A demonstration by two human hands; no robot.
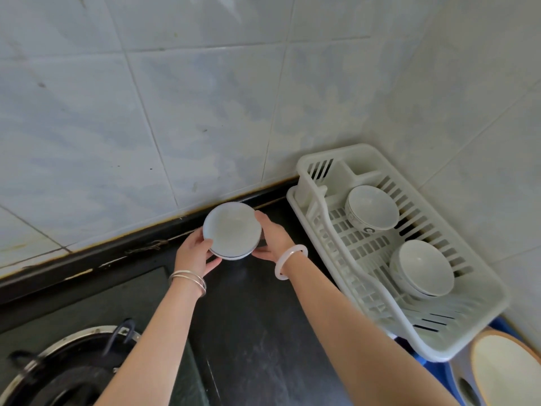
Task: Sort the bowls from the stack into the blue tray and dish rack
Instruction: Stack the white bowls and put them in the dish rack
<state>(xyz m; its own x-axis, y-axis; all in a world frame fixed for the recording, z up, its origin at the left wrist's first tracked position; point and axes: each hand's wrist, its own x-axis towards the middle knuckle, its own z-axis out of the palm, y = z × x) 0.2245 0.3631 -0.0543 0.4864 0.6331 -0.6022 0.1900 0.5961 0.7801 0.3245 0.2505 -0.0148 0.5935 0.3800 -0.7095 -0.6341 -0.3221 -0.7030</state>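
Two bare arms reach out over the dark counter [263, 332], past the gas burner [67, 370] on their left. Both hands are clamped on the small stack of bowls [232, 231], the left hand [194, 254] on one side and the right hand [270, 237] on the other, likely so it will not tip or slip. That stack sits just left of the white dish rack [468, 326]. Two bowls [371, 207] already lie inside the rack. A bit of the blue tray [439, 373] peeks out from under the rack's near end. I think sorting is partly done.
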